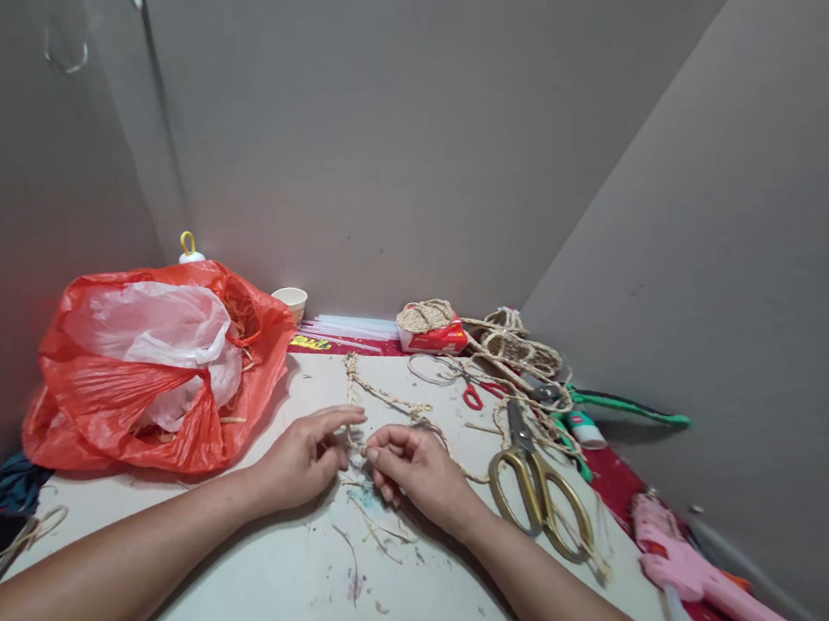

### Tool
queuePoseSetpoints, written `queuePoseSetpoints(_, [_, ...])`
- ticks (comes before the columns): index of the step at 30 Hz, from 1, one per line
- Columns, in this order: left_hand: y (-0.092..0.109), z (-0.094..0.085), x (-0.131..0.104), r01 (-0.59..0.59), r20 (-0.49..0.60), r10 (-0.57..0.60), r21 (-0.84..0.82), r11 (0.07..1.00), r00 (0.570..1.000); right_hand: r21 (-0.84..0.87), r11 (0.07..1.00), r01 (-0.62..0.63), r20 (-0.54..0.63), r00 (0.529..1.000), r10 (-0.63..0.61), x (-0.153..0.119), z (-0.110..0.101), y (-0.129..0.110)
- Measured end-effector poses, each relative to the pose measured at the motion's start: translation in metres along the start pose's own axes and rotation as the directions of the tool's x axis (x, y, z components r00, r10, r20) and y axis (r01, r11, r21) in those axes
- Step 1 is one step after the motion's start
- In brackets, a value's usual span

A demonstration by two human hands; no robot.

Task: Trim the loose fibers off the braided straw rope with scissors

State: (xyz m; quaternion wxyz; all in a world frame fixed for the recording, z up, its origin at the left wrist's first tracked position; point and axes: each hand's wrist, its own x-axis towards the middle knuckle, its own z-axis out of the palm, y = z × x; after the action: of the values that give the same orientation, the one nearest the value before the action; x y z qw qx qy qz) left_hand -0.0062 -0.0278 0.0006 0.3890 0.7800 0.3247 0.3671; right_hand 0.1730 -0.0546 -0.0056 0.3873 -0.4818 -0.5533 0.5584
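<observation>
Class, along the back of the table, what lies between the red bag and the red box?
A pale cup, a small yellow patch and thin pale sticks, shown in the head view.

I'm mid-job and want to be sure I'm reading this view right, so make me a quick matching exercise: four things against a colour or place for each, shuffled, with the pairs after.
Things
1. Braided cord
2. Plastic bag
3. Large scissors
4. Glue gun

Colour or place
A. Pink, near the bottom right of the picture
B. Gold-coloured handles, beside the right forearm
C. Tan, pinched by the right hand
D. Red-orange and crumpled

Pairs: 1-C, 2-D, 3-B, 4-A
</observation>
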Motion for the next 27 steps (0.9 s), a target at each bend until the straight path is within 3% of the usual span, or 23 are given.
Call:
queuePoseSetpoints(3, [-0.003, 0.001, 0.000, -0.023, 0.061, 0.021, 0.027, 0.999, 0.998, 0.003, 1.000, -0.004, -0.001, 1.000, 0.004, 0.001, 0.001, -0.001])
queuePoseSetpoints(8, [-0.008, -0.001, 0.004, 0.068, 0.074, -0.071, 0.049, 0.997, 0.995, -0.042, 0.999, -0.023, -0.008, 1.000, 0.023, 0.003, 0.003, 0.000])
queuePoseSetpoints(13, [-0.015, -0.002, 0.007, 0.174, 0.094, -0.164, -0.103, 0.979, 0.982, -0.182, 0.981, -0.071, -0.008, 0.997, 0.071, 0.006, 0.003, -0.005])
queuePoseSetpoints(17, [-0.022, -0.002, 0.008, 0.204, 0.074, -0.192, -0.209, 0.956, 0.979, -0.380, 0.918, -0.114, -0.042, 0.994, 0.106, 0.000, -0.011, -0.030])
queuePoseSetpoints(22, [-0.025, -0.004, 0.009, 0.232, 0.032, -0.231, -0.259, 0.938, 0.972, -0.689, 0.698, -0.197, -0.233, 0.972, 0.045, -0.032, -0.064, -0.062])
queuePoseSetpoints(27, [-0.026, -0.005, 0.009, 0.231, 0.017, -0.234, -0.242, 0.942, 0.972, -0.789, 0.402, -0.464, -0.478, 0.875, 0.072, -0.063, -0.100, -0.042])
